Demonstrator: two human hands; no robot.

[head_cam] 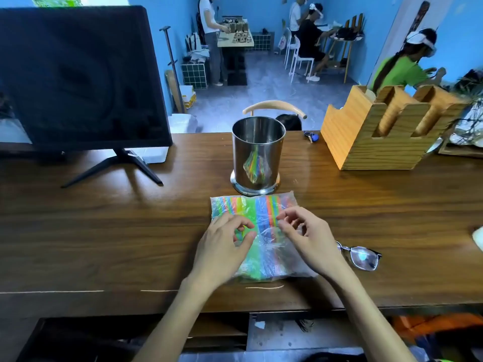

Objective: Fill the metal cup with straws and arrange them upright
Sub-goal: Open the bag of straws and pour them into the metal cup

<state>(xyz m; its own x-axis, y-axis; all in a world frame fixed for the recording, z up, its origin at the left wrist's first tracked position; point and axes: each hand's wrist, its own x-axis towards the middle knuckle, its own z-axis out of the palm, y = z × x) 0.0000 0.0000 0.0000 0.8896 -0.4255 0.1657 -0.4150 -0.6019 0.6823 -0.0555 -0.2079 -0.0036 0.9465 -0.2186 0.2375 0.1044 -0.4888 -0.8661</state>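
Blue walls [264,11] enclose a room with a grey floor [261,84]. In front runs a dark wooden counter [104,231], with a black monitor [78,74] on a splayed stand at its left and a pale wooden rack [379,137] at its right. Behind the counter shows the curved back of a wooden chair [274,107]. Farther off stand a small table [235,40] and white chairs [296,56], with people working there

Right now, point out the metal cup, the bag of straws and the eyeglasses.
metal cup [257,155]: head view, front of its shiny wall.
bag of straws [261,209]: head view, far part, clear of both hands.
eyeglasses [362,257]: head view, near lens.
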